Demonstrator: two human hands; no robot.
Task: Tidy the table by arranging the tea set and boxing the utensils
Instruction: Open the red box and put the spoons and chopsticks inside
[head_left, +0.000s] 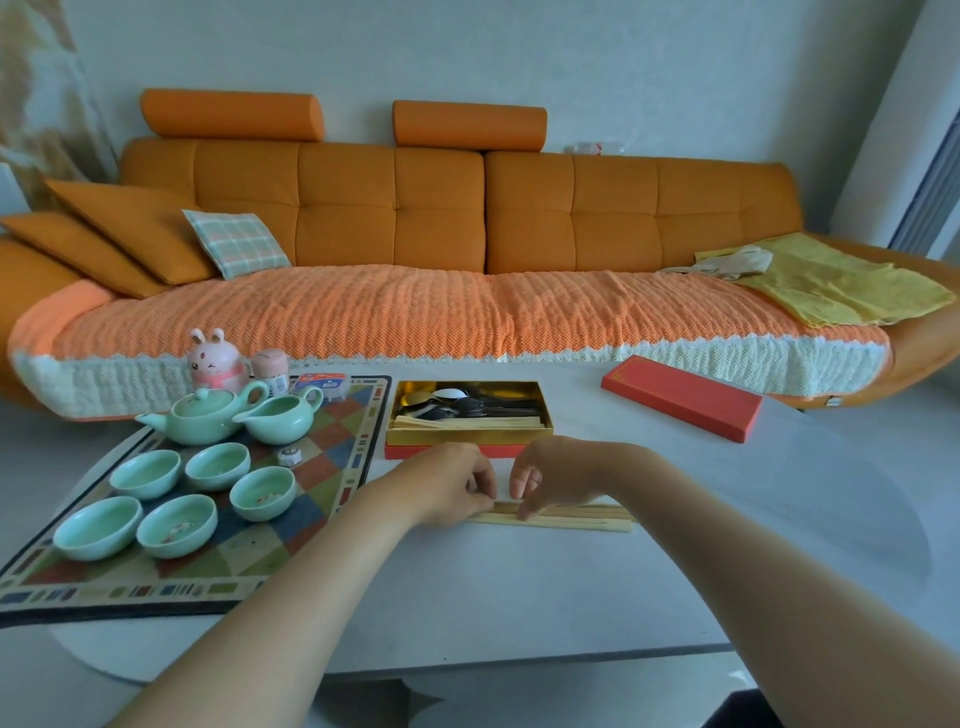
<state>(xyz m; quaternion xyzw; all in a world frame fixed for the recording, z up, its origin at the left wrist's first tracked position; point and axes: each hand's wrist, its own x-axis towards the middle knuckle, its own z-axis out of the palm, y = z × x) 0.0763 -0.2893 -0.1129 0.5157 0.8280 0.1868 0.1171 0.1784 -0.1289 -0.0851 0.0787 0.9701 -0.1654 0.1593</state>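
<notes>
We are in a home living room. Along the far side runs a long orange sofa (613, 208), with 3 cushions (130, 228) at its left and a knitted throw (415, 312) over the seat. Near us, a white table (519, 597) carries a teapot (205, 418), 5 cups (176, 525), a patterned mat (322, 467) and a bunny figurine (212, 364).

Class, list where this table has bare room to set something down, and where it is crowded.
Bare: the tabletop between the open box and the red lid, and the near strip this side of the chopsticks. Crowded: the patterned mat, filled by teapot, pitcher and five cups.
</notes>
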